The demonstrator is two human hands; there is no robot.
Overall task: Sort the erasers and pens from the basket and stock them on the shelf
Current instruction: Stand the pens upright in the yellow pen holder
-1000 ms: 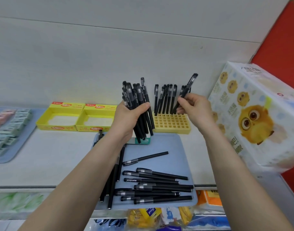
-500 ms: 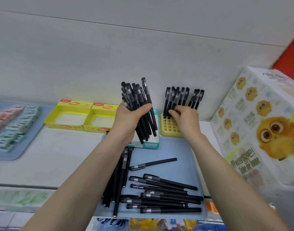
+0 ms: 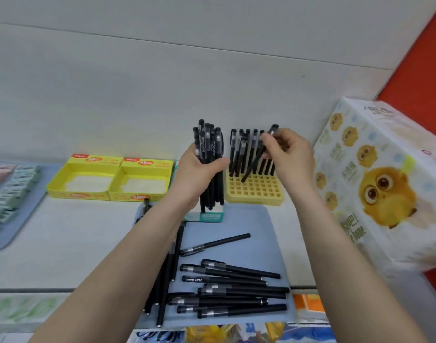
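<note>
A pen (image 3: 252, 166), judged light, stiff and smooth, is being pinched near its cap by the right hand (image 3: 289, 154) above the yellow rack (image 3: 255, 193) on the shelf (image 3: 75, 231), while a slip-prone bundle of pens (image 3: 209, 149) is being gripped mid-barrel by the left hand (image 3: 199, 174).

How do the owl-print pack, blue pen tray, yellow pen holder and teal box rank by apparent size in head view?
1-2. owl-print pack and blue pen tray: too alike to rank.
3. yellow pen holder.
4. teal box, partly hidden.
</note>
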